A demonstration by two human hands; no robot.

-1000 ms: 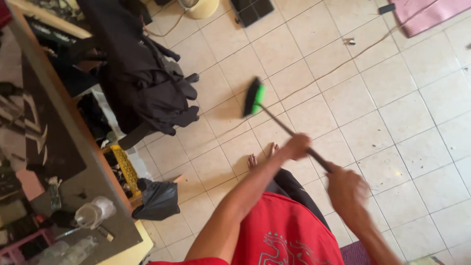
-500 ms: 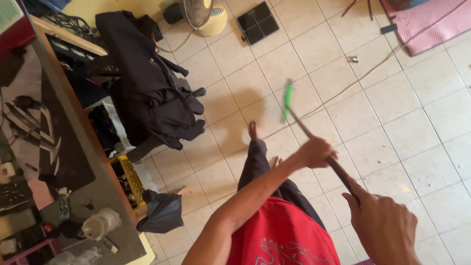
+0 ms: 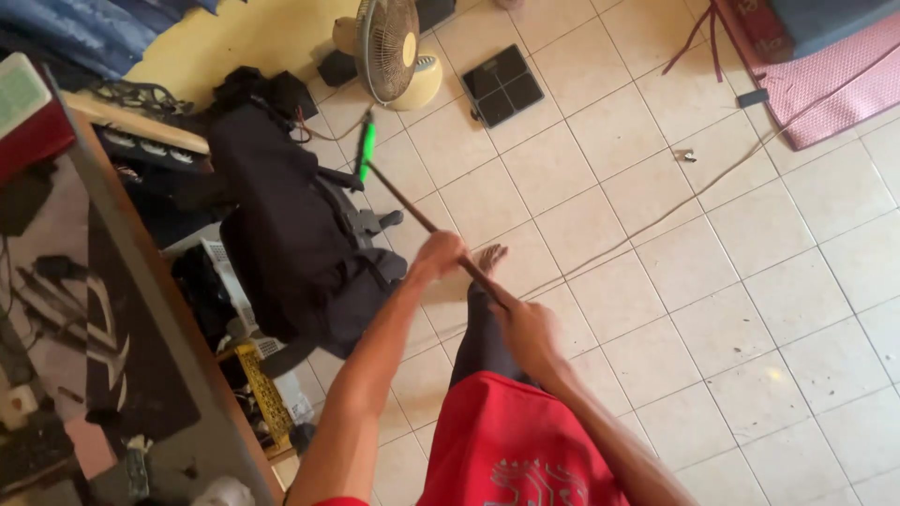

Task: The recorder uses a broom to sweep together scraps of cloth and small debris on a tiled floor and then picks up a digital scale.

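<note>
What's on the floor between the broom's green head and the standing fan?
In the head view, only a short stretch of bare tile separates the green broom head from the fan; a thin cord runs just left.

Both arms reach forward, left hand (image 3: 439,253) ahead of right hand (image 3: 525,328), each grip closed

Person's in a red shirt (image 3: 511,450) with some pale print low in the frame, dark pants (image 3: 483,333) underneath, bare arms, and a bare foot (image 3: 489,256) mid-frame.
</note>
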